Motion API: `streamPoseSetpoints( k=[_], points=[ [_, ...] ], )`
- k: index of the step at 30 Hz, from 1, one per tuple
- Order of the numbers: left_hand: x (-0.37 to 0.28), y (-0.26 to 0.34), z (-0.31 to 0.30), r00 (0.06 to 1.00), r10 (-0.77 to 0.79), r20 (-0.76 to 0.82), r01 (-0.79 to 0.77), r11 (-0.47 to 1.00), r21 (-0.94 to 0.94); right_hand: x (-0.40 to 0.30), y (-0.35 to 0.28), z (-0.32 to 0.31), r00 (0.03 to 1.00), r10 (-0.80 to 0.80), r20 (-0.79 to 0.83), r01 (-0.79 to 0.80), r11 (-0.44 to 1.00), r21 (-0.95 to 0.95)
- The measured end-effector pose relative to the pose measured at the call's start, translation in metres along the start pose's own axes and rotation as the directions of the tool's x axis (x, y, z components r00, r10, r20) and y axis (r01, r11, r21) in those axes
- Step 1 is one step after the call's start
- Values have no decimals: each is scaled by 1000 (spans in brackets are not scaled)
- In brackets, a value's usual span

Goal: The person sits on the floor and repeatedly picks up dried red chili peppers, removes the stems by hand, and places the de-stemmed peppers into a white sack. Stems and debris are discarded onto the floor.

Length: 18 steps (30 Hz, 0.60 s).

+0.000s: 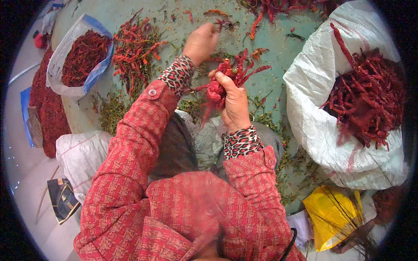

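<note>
A bunch of dried red chillies (241, 70) is clasped in my right hand (235, 101), thumb on top, with the pods fanning out to the upper right. Farther out, my left hand (201, 42) hovers over the work surface with its back up and fingers curled. Its fingertips are hidden, so whether they grip anything is unclear. Just beyond it lies a small dark red chilli scrap (226, 24). Green stems and stalk debris (191, 107) lie beneath the hands, in front of my lap.
A white woven sack (305, 81) full of dark red chillies stands at right. A smaller blue-and-white bag (58, 70) of chillies is at left, beside a loose pile of chillies with stems (137, 52). More chillies (271, 9) lie at the far edge. A yellow bag (331, 215) sits lower right.
</note>
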State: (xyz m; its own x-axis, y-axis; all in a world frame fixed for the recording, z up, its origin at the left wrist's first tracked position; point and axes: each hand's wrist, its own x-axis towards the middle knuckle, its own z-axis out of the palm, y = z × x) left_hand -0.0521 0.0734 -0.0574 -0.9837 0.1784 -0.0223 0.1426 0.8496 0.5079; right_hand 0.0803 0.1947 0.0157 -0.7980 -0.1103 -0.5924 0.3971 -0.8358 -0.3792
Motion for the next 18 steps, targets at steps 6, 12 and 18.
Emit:
streamPoseSetpoints(
  k=[6,12,18],
  points=[
    [30,-14,-21,997,-4,72,6,999,-36,8,6,-10,996,-30,-79,32,999,33],
    [23,-5,-13,968,223,114,-243,949,202,8,6,-11,984,-55,-169,71,993,90],
    [24,8,-8,980,71,187,-134,928,348,11,6,-15,979,-31,-202,53,993,106]
  ],
)
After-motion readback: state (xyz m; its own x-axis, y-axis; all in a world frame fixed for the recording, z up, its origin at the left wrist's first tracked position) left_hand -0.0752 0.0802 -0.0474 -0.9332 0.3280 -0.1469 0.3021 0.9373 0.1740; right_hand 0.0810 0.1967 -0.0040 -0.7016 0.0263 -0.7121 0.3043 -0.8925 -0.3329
